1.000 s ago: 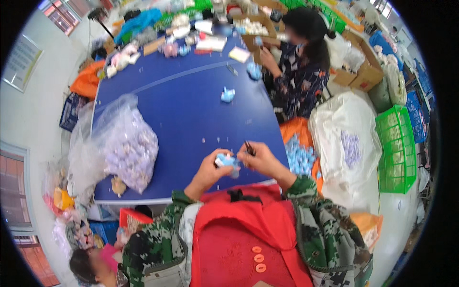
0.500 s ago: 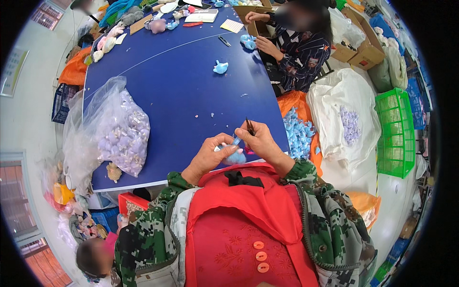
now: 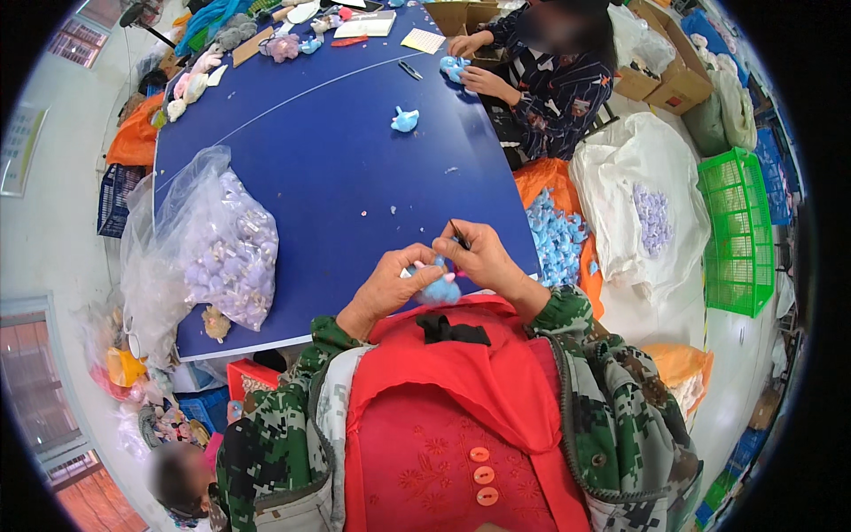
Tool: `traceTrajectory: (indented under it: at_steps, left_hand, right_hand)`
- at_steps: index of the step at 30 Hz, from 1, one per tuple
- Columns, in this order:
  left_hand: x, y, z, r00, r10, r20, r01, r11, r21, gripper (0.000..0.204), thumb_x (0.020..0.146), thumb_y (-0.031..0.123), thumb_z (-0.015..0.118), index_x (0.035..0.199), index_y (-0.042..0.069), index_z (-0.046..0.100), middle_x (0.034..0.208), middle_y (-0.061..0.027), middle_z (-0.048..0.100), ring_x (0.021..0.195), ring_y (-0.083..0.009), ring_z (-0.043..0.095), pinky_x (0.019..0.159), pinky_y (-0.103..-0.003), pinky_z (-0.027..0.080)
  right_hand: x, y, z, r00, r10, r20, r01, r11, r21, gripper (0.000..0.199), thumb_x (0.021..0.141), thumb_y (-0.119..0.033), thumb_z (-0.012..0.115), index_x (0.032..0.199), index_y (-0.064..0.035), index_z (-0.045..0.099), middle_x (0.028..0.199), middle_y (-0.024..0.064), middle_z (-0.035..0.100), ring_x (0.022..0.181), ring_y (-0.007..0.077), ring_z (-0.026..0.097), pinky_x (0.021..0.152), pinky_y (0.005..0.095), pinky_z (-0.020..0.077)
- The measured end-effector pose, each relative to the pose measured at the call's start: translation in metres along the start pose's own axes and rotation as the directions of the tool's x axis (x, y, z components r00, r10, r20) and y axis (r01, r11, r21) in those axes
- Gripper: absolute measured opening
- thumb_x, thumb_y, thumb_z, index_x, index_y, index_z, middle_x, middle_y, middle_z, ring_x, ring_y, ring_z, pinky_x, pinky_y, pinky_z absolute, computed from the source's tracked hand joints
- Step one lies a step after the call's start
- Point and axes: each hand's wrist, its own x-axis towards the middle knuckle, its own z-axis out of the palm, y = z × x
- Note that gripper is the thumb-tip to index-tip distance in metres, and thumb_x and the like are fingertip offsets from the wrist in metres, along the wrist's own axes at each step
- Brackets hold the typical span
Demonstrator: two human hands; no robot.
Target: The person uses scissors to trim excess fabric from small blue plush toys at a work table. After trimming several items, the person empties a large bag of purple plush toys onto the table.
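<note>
Close to my body, at the near edge of the table, my left hand [image 3: 390,285] is closed round a small light-blue plush toy [image 3: 438,291] with pink bits on it. My right hand [image 3: 486,263] presses against the toy's top with thumb and finger. It also grips a dark pointed tool [image 3: 459,234], which looks like small scissors; its tip points up and away from me, and the palm hides most of the handle. The fingers cover part of the toy.
A clear bag of lilac plush pieces [image 3: 232,257] stands left on the blue table [image 3: 328,195], beside a small brown plush [image 3: 214,323]. Farther off lie a blue plush [image 3: 404,120] and snips [image 3: 409,69]. A co-worker [image 3: 558,97] sits at the far right, near sacks and a green crate [image 3: 737,230].
My right thumb and fingers have come down closer against the toy, and the dark tool has tilted slightly. The co-worker's hands have both come together on a blue plush.
</note>
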Motion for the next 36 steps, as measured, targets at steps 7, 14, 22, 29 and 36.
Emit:
traceTrajectory:
  at_steps: [7, 14, 22, 29, 36]
  left_hand:
    - [0.005, 0.002, 0.005, 0.988, -0.057, -0.145, 0.024, 0.976, -0.218, 0.017, 0.084, 0.016, 0.055, 0.093, 0.003, 0.057, 0.086, -0.0045, 0.059, 0.072, -0.0103, 0.057, 0.063, -0.025, 0.048]
    - [0.011, -0.003, 0.005, 0.973, -0.043, -0.228, -0.062, 0.900, -0.432, 0.016, 0.085, 0.014, 0.055, 0.096, 0.003, 0.056, 0.089, -0.0059, 0.057, 0.079, -0.0125, 0.057, 0.067, -0.026, 0.049]
    - [0.024, -0.003, 0.019, 0.949, -0.037, -0.313, -0.154, 0.813, -0.562, 0.014, 0.086, 0.013, 0.053, 0.093, 0.001, 0.054, 0.085, -0.0062, 0.058, 0.078, -0.0123, 0.056, 0.069, -0.025, 0.046]
    - [0.025, -0.008, 0.030, 0.946, -0.104, -0.306, -0.049, 0.889, -0.455, 0.005, 0.087, 0.013, 0.051, 0.087, 0.008, 0.051, 0.074, -0.0020, 0.055, 0.068, -0.0096, 0.055, 0.060, -0.023, 0.044]
    - [0.046, 0.002, 0.047, 0.966, -0.218, -0.138, 0.147, 0.904, -0.401, 0.021, 0.092, 0.024, 0.040, 0.107, 0.010, 0.048, 0.108, -0.0062, 0.053, 0.097, -0.0164, 0.051, 0.081, -0.032, 0.042]
  right_hand:
    - [0.007, -0.006, -0.014, 0.970, 0.238, -0.050, -0.207, 0.916, 0.344, 0.024, 0.087, -0.027, 0.052, 0.077, -0.0053, 0.053, 0.056, -0.0030, 0.044, 0.048, 0.0035, 0.039, 0.042, 0.0187, 0.0301]
    - [-0.011, 0.007, -0.002, 0.997, 0.021, 0.068, -0.029, 0.992, 0.120, 0.021, 0.078, -0.019, 0.063, 0.087, -0.0024, 0.053, 0.068, -0.0013, 0.050, 0.062, 0.0050, 0.045, 0.053, 0.0195, 0.0374]
    - [-0.018, 0.009, -0.004, 0.996, 0.090, -0.009, -0.087, 0.977, 0.197, 0.014, 0.081, -0.013, 0.058, 0.081, -0.0013, 0.051, 0.067, 0.0003, 0.051, 0.062, 0.0056, 0.046, 0.055, 0.0220, 0.0411]
    - [-0.038, 0.020, -0.008, 0.999, -0.006, -0.034, 0.009, 0.998, 0.068, 0.017, 0.075, -0.017, 0.060, 0.081, -0.0032, 0.053, 0.068, 0.0111, 0.056, 0.060, 0.0200, 0.053, 0.057, 0.0321, 0.0443]
    - [-0.074, 0.053, -0.042, 0.925, 0.045, -0.377, -0.050, 0.999, -0.004, 0.016, 0.074, -0.014, 0.059, 0.084, -0.0023, 0.054, 0.075, 0.0137, 0.060, 0.069, 0.0211, 0.060, 0.063, 0.0311, 0.0473]
